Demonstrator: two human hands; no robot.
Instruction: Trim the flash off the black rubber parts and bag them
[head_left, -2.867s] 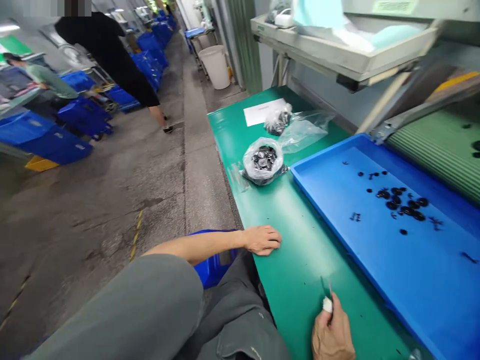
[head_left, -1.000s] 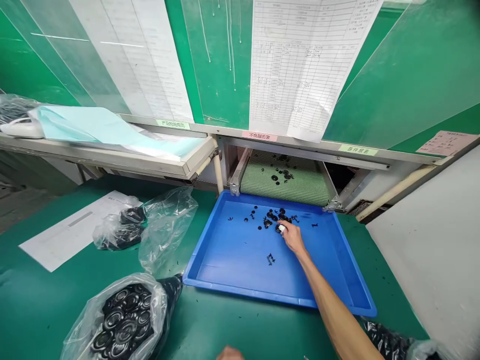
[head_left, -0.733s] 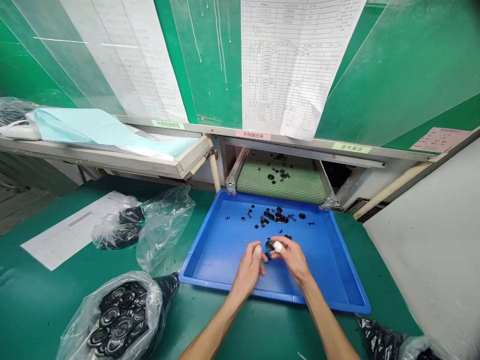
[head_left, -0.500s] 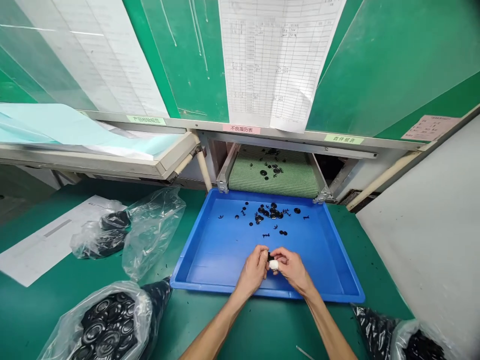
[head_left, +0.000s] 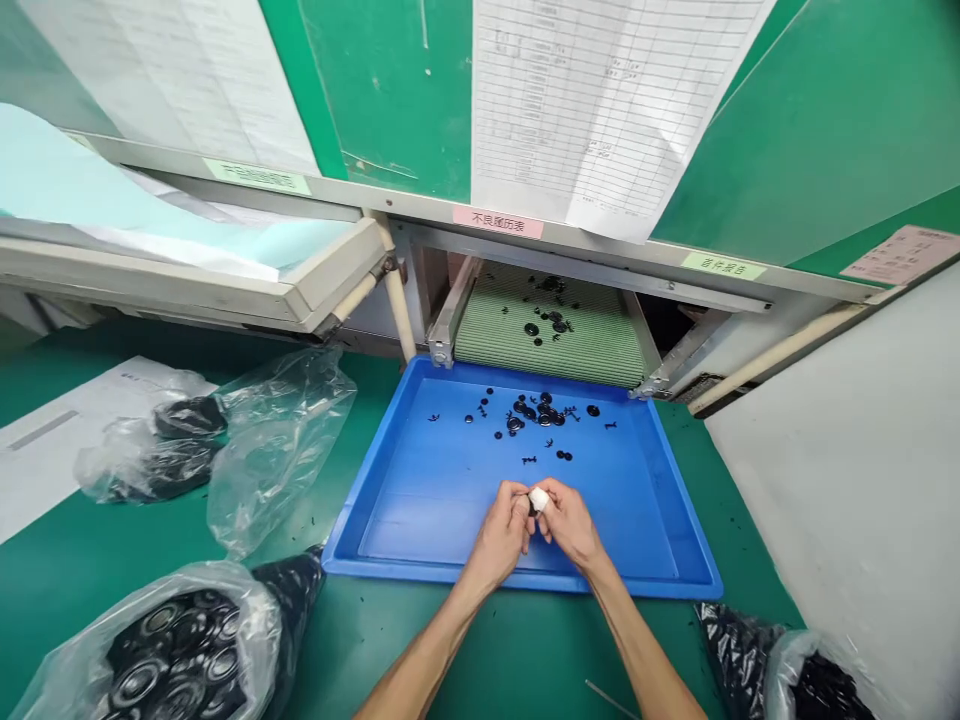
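My left hand [head_left: 501, 530] and my right hand [head_left: 571, 522] meet over the near part of a blue tray [head_left: 420, 515]. The left fingers are pinched on a small black part [head_left: 532, 507], mostly hidden by the fingers. At my right thumb is a small white piece [head_left: 539, 499], pressed close to the black part; whether it is a loose wad or a wrap on the thumb I cannot tell. Farther back in the tray lie several round black rubber parts [head_left: 545, 412] and thin black scraps [head_left: 529, 460].
A green ribbed conveyor belt [head_left: 491, 325] carrying more black parts ends above the tray's far edge. At the lower left stands an open bag of black discs [head_left: 180, 650]; another bag of black pieces [head_left: 829, 690] is at the lower right. Clear plastic bags [head_left: 277, 440] lie left.
The white piece has shifted up and left toward the black part, and its angle has changed. Both hands stay together over the tray. The whole view has shifted slightly.
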